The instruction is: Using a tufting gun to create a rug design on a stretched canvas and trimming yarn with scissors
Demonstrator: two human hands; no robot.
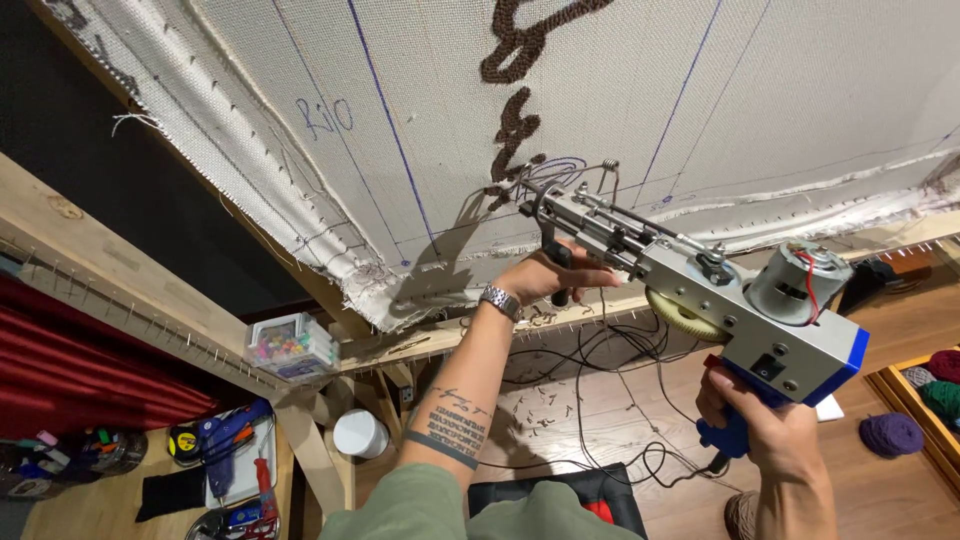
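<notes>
A silver and blue tufting gun (700,290) points its needle end at a stretched off-white cloth (430,110) on a wooden frame (150,290). My right hand (755,415) grips the gun's blue rear handle. My left hand (555,272), with a metal watch on the wrist, holds the black front handle under the barrel. Brown tufted yarn lines (515,100) run down the cloth to just above the needle. Blue drawn guide lines cross the cloth.
A clear box of coloured pins (290,345) sits on the frame's lower beam. A blue glue gun (225,435) and tools lie on a table at lower left. Yarn balls (890,433) rest at right, with a black cord (620,400) over the wooden floor.
</notes>
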